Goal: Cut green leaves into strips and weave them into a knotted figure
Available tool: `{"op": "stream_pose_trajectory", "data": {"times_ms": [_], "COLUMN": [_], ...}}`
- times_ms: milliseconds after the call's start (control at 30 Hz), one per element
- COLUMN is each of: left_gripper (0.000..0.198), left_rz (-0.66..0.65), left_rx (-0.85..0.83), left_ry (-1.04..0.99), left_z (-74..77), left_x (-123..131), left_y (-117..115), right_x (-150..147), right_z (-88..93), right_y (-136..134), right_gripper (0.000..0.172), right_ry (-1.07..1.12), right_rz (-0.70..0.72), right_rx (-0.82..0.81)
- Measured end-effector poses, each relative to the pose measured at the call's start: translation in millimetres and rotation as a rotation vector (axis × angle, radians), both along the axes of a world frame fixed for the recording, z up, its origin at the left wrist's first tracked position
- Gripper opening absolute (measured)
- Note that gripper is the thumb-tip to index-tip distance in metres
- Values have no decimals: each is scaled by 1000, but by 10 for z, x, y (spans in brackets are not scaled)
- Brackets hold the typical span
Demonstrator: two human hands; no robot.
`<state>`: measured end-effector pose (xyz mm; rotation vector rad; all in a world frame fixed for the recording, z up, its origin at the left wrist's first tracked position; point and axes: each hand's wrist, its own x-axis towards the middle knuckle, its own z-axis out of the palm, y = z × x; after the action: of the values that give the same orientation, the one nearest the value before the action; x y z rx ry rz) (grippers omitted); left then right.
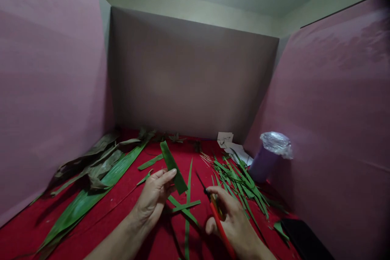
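My left hand [157, 195] pinches a broad green leaf piece [172, 164] between thumb and fingers, holding it raised and tilted above the red cloth. Red-handled snips [215, 209] are in my right hand [233, 219], their thin dark blade pointing up and away. A gap separates the blade from the leaf piece. Below and between my hands, several narrow leaf strips [187, 227] lie crossed on the cloth. Another short leaf piece [150, 162] rests just beyond my left hand.
A long green leaf [88, 201] and dry brown leaves [100, 162] lie at left. To the right are a pile of cut strips [240, 183], thin sticks [206, 158], papers [239, 152], a purple container [263, 164] with a plastic-wrapped top, and a black object [304, 237]. Pink panels [332, 130] flank the cloth.
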<state>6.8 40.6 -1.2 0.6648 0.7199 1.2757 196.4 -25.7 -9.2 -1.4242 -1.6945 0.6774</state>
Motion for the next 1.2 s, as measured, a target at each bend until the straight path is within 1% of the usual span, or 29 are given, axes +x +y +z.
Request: {"op": "stream_pose_trajectory", "data": {"times_ms": [167, 300, 400, 467, 533, 633, 767, 1033, 1200], "left_gripper": [7, 3, 5, 8, 9, 6, 4, 5, 6], "left_rz": [-21, -54, -43, -23, 0, 29, 52, 38, 20], "left_rx": [-134, -225, -275, -296, -288, -209, -123, -149, -146], "left_ry": [-72, -82, -91, -88, -71, -43, -25, -40, -28], "left_z": [-43, -13, 15, 16, 0, -34, -46, -31, -53], "left_x": [5, 24, 30, 27, 18, 1, -2, 48, 70], "left_y": [11, -12, -21, -19, -10, 11, 33, -21, -26], "right_x": [-103, -106, -103, -107, -116, -130, -131, -138, -143], "right_z": [26, -26, -49, -45, -35, -27, -44, -63, -52], "right_y": [-38, -16, -16, -28, -41, -52, -54, -64, -60], "right_gripper": [38, 36, 34, 35, 38, 41, 39, 30, 31], "right_ry": [-117, -136, -147, -157, -164, -164, -148, -150, -149], "right_rz": [37, 49, 56, 35, 21, 35, 47, 47, 59], "right_rx": [-22, -45, -57, -56, -55, -60, -62, -27, -18]}}
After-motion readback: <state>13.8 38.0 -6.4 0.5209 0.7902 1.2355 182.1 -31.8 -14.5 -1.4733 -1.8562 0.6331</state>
